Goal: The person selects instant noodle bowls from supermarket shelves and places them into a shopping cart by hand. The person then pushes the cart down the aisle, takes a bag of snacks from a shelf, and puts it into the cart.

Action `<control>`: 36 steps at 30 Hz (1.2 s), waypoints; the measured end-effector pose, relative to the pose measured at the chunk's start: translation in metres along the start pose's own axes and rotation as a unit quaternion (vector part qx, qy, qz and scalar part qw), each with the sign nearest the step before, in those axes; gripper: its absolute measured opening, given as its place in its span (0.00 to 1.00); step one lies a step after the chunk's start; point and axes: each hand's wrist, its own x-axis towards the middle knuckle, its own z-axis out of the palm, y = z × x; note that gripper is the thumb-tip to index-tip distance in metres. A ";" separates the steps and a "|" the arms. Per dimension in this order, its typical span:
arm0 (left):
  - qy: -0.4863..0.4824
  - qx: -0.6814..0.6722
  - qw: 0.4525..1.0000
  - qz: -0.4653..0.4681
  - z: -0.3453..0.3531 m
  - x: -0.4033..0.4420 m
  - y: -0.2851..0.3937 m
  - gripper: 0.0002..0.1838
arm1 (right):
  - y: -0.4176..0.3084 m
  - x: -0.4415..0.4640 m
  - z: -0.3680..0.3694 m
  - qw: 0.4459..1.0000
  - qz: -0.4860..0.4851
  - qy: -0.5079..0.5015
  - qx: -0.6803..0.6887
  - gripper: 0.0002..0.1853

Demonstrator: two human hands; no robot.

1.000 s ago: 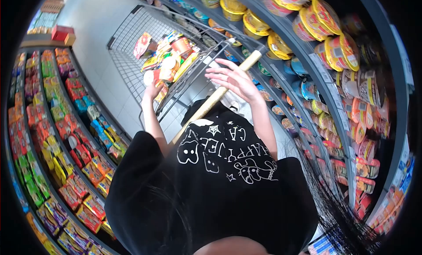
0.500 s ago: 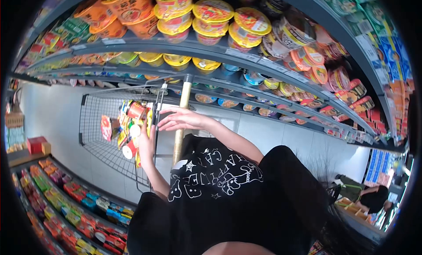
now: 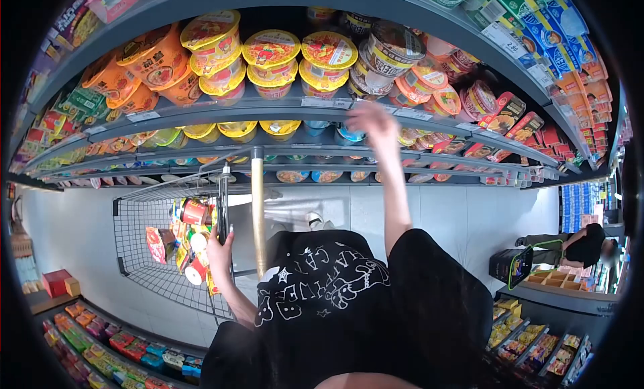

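My left hand [image 3: 220, 253] is at the near end of the shopping cart [image 3: 144, 211], with its fingers and thumb on either side of the dark upper rail. Close by it, several cup noodles and packets lie in the cart, among them a red cup noodle [image 3: 194, 212] and a red packet [image 3: 159, 245]. My right hand [image 3: 377, 126] is raised in front of the shelf edge, smeared by motion, and its fingers do not show clearly. Behind it are a dark-lidded noodle bowl [image 3: 397, 46] and stacked yellow-lidded noodle bowls [image 3: 329, 53].
The cart's pale handle bar [image 3: 258, 211] stands just in front of my body. Curved shelf edges [image 3: 221, 114] run across the aisle. At the right, a person [image 3: 585, 247] stands with a black basket [image 3: 511, 265]. Low snack shelves [image 3: 100, 335] line the left side.
My right hand has moved away from the cart, up and to the right, to the shelf front. My left hand has lowered slightly and is at the cart's rail. The view has shifted.
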 end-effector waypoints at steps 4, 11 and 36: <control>-0.028 0.038 0.999 0.004 -0.008 -0.003 0.019 0.24 | -0.016 0.022 -0.065 0.927 -0.197 0.315 -0.056 0.13; -0.025 0.143 0.989 0.000 0.000 -0.001 0.009 0.28 | 0.020 0.063 -0.088 0.910 -0.191 0.323 -0.175 0.38; -0.104 -0.343 0.883 0.304 0.060 -0.010 0.145 0.43 | 0.063 -0.114 0.052 0.792 0.326 -0.189 0.481 0.37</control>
